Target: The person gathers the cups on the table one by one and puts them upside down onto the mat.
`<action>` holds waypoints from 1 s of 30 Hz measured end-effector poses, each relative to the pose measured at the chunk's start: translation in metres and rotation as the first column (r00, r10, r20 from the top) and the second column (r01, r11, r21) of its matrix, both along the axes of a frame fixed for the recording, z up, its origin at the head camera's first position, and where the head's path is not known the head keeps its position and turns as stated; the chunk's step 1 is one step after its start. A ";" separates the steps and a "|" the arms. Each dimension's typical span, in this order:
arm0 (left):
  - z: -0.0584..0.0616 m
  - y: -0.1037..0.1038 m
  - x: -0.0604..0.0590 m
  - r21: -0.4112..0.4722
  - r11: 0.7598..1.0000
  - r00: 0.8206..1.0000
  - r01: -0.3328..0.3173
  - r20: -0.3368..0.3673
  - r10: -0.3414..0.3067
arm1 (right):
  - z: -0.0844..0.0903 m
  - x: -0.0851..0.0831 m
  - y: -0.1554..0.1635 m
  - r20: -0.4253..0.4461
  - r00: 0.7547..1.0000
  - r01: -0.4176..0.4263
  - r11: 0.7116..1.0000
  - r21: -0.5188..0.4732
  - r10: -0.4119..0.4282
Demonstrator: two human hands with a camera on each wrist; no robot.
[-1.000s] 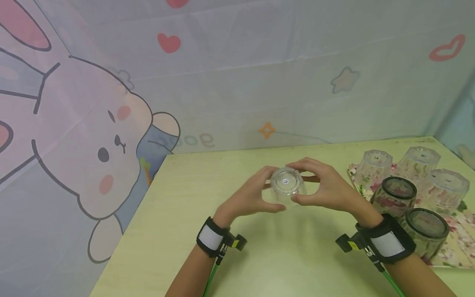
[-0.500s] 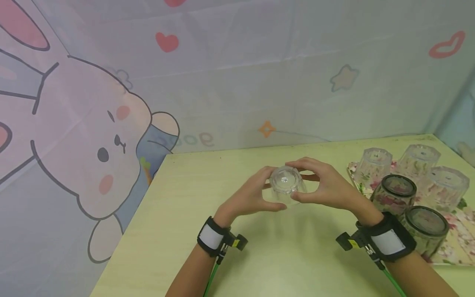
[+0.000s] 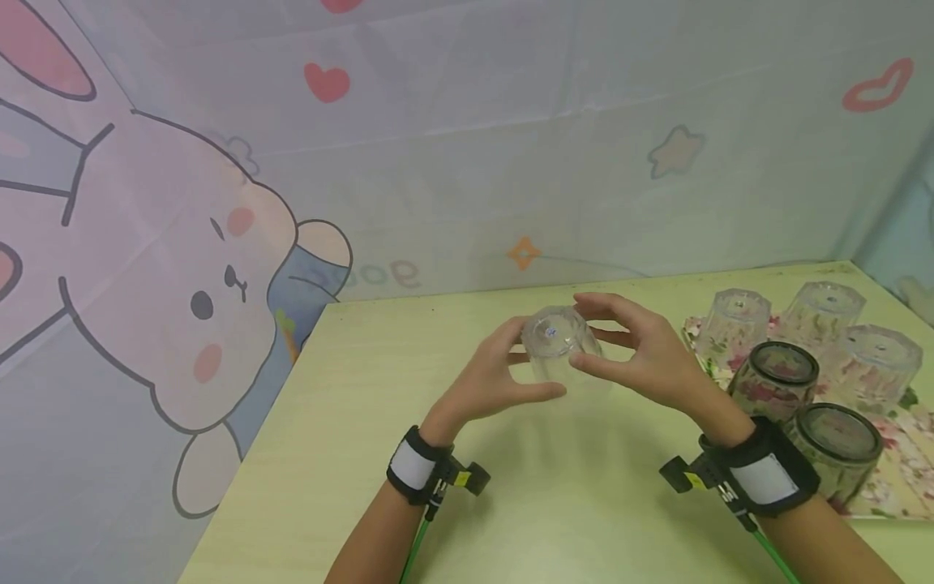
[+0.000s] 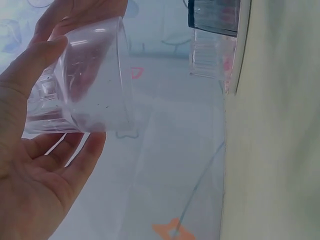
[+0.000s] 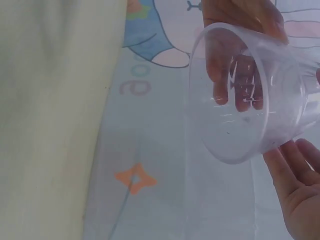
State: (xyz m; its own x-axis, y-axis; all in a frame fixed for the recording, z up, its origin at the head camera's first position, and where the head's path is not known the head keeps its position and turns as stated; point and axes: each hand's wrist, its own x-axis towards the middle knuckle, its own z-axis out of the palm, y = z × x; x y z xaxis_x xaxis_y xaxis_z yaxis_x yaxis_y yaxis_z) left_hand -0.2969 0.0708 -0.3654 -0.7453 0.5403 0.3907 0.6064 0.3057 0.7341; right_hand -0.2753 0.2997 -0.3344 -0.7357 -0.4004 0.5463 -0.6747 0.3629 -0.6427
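Observation:
A clear faceted drinking glass (image 3: 556,345) is held upside down and slightly tilted above the table, its base toward the head camera. My left hand (image 3: 490,375) holds it from the left, fingers behind and thumb in front. On the other side my right hand (image 3: 648,357) grips it, with the thumb near the base edge and the fingers at the far side. In the left wrist view the left fingers lie against the wall of the glass (image 4: 95,75). The wide open rim of the glass (image 5: 227,100) shows in the right wrist view.
To the right, a floral tray (image 3: 915,478) bears several upturned glasses, some clear (image 3: 737,324), two dark-tinted (image 3: 777,377). The pale yellow table (image 3: 365,422) ends at a printed cloth backdrop (image 3: 467,146). Green cables (image 3: 412,551) run from both wrist straps.
The glass has risen a little and shifted slightly left, tilting more. Both hands have moved up with it, and the right thumb has moved higher. The glasses on the tray stay put.

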 end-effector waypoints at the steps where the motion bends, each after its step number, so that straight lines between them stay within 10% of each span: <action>1: 0.001 0.000 0.001 0.012 1.000 1.000 -0.005 -0.002 0.005 | 0.001 0.001 -0.001 -0.012 1.000 0.011 1.000 -0.014 -0.012; 17: 0.003 0.015 0.012 0.167 0.963 0.968 -0.211 -0.104 0.230 | 0.002 0.003 -0.005 -0.145 0.987 0.058 0.992 -0.110 -0.074; 30: 0.026 0.029 0.021 0.241 0.949 0.974 -0.206 -0.044 0.223 | 0.014 0.013 0.006 -0.131 0.984 0.102 0.984 -0.144 -0.121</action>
